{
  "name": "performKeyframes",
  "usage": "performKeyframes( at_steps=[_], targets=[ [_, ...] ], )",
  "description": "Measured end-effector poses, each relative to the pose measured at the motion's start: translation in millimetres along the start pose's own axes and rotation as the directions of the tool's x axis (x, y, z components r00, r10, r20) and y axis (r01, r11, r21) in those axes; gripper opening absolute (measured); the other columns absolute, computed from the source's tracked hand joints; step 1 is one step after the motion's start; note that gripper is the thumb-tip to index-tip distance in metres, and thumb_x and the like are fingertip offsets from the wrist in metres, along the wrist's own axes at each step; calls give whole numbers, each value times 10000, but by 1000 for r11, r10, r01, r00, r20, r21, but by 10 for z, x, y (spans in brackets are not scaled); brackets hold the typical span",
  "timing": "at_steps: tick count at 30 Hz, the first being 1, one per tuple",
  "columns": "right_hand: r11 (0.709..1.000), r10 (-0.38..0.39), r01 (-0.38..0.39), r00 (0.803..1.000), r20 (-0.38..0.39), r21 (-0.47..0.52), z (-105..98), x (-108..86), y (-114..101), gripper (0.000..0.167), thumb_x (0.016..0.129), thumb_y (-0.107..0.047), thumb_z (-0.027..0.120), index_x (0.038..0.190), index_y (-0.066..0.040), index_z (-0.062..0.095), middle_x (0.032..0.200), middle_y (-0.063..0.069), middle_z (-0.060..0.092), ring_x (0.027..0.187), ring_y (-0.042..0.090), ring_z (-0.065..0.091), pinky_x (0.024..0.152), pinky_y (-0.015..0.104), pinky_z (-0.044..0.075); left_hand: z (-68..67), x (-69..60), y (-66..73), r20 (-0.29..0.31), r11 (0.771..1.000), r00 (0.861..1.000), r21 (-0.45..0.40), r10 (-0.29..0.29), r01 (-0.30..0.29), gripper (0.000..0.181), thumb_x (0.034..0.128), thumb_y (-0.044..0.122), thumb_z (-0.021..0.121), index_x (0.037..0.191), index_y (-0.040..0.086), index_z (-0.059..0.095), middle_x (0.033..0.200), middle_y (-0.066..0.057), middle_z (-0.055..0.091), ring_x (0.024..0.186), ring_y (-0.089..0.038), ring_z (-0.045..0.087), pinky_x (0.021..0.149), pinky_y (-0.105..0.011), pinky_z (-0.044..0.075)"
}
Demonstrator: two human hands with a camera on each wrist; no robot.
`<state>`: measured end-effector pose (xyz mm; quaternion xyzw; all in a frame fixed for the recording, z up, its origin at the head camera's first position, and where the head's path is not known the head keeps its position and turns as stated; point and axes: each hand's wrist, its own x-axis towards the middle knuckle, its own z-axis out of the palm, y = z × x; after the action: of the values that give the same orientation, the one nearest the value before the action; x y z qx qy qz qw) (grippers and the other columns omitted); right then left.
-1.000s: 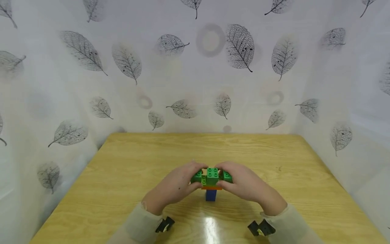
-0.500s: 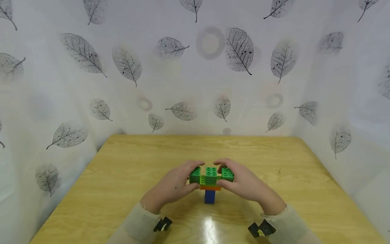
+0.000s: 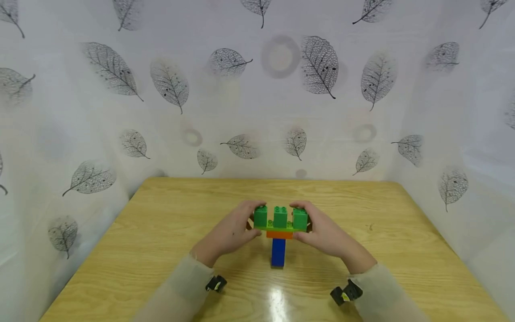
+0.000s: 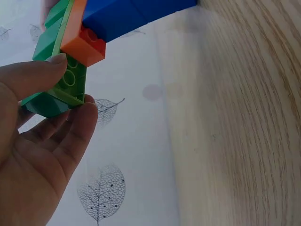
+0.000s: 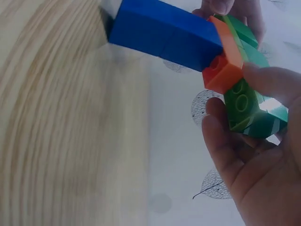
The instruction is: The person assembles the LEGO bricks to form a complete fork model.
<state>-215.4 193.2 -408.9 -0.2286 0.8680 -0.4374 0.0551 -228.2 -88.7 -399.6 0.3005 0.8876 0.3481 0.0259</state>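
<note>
A toy-brick structure stands in the middle of the head view. Three green bricks sit spaced along a lime-green plate. Below the plate is an orange brick, and under that a column of blue bricks reaches down to the tabletop. My left hand grips the structure's left end, thumb on the near side and fingers behind. The right hand holds the other end likewise. Both wrist views show the plate's hollow underside between thumb and fingertips. Part of the outer green bricks is hidden by the hands.
The wooden table spreads around the structure. A pale sheet with leaf prints hangs behind it and along both sides. Each sleeve carries a small black device at the wrist.
Both hands have moved up in the head view with the top of the structure. The green bricks' front faces and more of the blue column now show; its foot stays about in place.
</note>
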Motion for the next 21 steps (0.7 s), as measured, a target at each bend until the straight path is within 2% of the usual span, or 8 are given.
performKeyframes(
  at_steps=[5, 8, 12, 16, 19, 21],
  targets=[
    [998, 58, -58, 998, -24, 2, 3, 58, 88, 733, 915, -194, 763, 1508, -170, 333, 1137, 62, 589, 926, 199, 635, 761, 350, 559, 20, 92, -62, 2, 999, 999, -18, -43, 43, 667, 937, 137, 738, 1512, 179, 403, 1337, -7, 510, 1032, -124, 580, 856, -292, 536],
    [994, 87, -86, 996, -4, 70, -2, 94, 128, 715, 920, -209, 760, 1498, -157, 342, 1176, 111, 573, 938, 232, 652, 771, 394, 565, 24, 127, -100, 3, 996, 997, -43, -72, 72, 662, 940, 163, 735, 1517, 194, 413, 1377, -3, 504, 1037, -126, 591, 846, -297, 541],
    [982, 123, -128, 991, 45, 138, -8, 139, 198, 698, 932, -252, 753, 1514, -168, 377, 1349, 152, 532, 908, 283, 688, 781, 454, 574, 44, 154, -165, 22, 992, 995, -73, -97, 99, 644, 952, 187, 725, 1520, 179, 421, 1440, -23, 470, 1040, -145, 605, 838, -302, 547],
    [981, 157, -162, 986, 55, 107, 33, 167, 292, 732, 922, -309, 765, 1533, -165, 388, 1485, 121, 457, 888, 246, 694, 791, 418, 572, 95, 172, -233, 59, 985, 988, -91, -142, 147, 640, 961, 195, 715, 1524, 136, 418, 1468, -77, 447, 1047, -172, 602, 878, -345, 542],
    [983, 171, -174, 984, 44, 64, 76, 182, 355, 728, 918, -327, 768, 1518, -130, 406, 1457, 94, 485, 959, 219, 670, 812, 402, 563, 126, 177, -282, 83, 976, 980, -111, -179, 188, 643, 961, 208, 713, 1526, 118, 418, 1464, -95, 457, 1056, -185, 593, 915, -391, 529],
    [985, 170, -171, 984, 44, 29, 95, 195, 398, 699, 915, -339, 768, 1493, -118, 442, 1412, 74, 523, 1020, 218, 648, 843, 415, 553, 143, 178, -333, 99, 974, 979, -121, -179, 190, 632, 962, 215, 714, 1515, 99, 431, 1460, -97, 472, 1062, -195, 593, 930, -412, 523]
  ],
)
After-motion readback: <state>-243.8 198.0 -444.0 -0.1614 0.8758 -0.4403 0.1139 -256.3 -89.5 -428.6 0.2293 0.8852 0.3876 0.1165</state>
